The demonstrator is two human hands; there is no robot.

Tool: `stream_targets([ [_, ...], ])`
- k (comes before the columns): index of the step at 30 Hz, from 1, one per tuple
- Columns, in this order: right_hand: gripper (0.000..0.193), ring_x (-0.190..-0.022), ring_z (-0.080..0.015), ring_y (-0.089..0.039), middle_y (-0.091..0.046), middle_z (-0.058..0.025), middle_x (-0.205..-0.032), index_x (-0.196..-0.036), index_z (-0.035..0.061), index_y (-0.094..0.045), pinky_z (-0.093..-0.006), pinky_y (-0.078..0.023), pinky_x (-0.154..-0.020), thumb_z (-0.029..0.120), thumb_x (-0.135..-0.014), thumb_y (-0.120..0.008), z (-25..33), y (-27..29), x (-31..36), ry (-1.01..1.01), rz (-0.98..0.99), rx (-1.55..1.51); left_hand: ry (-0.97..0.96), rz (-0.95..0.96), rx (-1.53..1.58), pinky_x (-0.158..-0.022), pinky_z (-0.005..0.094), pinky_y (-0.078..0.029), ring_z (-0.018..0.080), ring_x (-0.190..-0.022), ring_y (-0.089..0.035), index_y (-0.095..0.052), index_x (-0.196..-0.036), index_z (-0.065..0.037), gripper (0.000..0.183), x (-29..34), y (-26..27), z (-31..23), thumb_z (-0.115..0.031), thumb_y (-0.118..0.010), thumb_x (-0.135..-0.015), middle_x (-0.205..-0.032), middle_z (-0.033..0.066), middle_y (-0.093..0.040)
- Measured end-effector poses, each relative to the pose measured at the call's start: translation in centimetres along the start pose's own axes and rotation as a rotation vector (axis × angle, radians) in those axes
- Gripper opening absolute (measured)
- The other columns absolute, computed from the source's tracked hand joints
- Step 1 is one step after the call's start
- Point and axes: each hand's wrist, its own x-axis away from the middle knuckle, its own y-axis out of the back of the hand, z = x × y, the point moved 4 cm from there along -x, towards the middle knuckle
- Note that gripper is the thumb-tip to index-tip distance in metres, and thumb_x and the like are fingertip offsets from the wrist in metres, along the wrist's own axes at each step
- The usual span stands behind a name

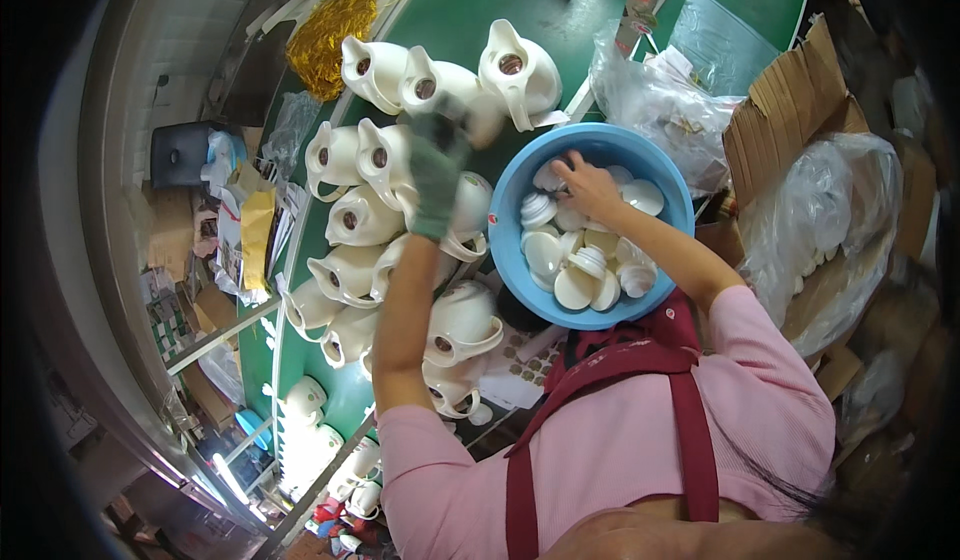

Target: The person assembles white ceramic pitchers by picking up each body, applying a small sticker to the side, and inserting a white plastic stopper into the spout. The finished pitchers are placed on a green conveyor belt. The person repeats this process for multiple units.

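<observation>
My left hand (436, 170), in a dark green glove, is over the cream-white jugs (355, 215) that stand in rows on the green surface. Motion smears its fingers, and a pale blurred shape beside them cannot be made out. Each jug has a spout, a handle and a round dark opening. My bare right hand (590, 185) reaches into a light blue basin (507, 260). Its fingers are apart and touch a white lid (547, 177) near the basin's far left wall. Several round white lids (575, 288) lie loosely heaped below that hand.
Clear plastic bags (665, 105) and an open cardboard box (785, 110) with plastic lining are at the right. Gold foil (332, 42) lies beyond the rail at the far left. More white jugs (305, 400) stand at the lower left. A green belt (440, 10) runs along the back.
</observation>
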Motion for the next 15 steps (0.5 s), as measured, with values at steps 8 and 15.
stream_targets([
  [8, 0.070, -0.095, -0.0362, -0.069, -0.054, -0.0189, -0.128, -0.135, 0.0200, -0.048, -0.0444, -0.060, -0.078, 0.026, -0.074, -0.082, 1.7, -0.2, -0.1, 0.016, 0.045, -0.035, 0.154, -0.263, -0.645, -0.083, 0.0467, -0.051, 0.0345, -0.095, -0.063, -0.060, -0.122, -0.004, 0.052, -9.7, 4.9, 10.2, -0.039, -0.075, -0.087, -0.111, 0.0203, -0.062],
  [15, 0.066, -0.100, -0.0398, -0.067, -0.050, -0.0165, -0.129, -0.129, 0.0180, -0.054, -0.0446, -0.057, -0.083, 0.026, -0.072, -0.086, 1.1, 2.9, 1.0, -0.049, -0.044, -0.302, -0.120, 0.316, -0.194, -0.095, 0.0403, -0.050, 0.0301, -0.122, -0.056, -0.045, -0.145, -0.001, 0.076, 3.3, -4.8, -0.9, -0.031, -0.082, -0.086, -0.134, 0.0190, -0.057],
])
